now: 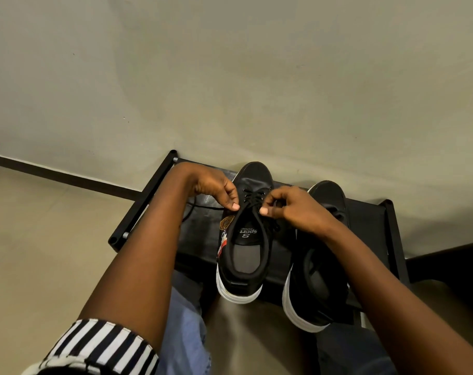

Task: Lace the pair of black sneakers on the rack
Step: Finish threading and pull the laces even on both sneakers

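Two black sneakers with white soles stand on the black rack (370, 220), toes toward the wall. The left sneaker (246, 255) has a black lace (253, 197) crossed through its upper eyelets. My left hand (216, 189) pinches the left edge of its opening, where a lace end runs off to the left across the rack. My right hand (289, 208) pinches the lace at the right side of the eyelets. The right sneaker (315, 290) sits beside it, partly hidden under my right forearm.
The rack stands against a plain beige wall (230, 77) with a dark skirting strip (62, 175) at the left. Beige floor (40, 253) lies left of the rack. My knees in blue jeans (186, 328) are right in front of the rack's near edge.
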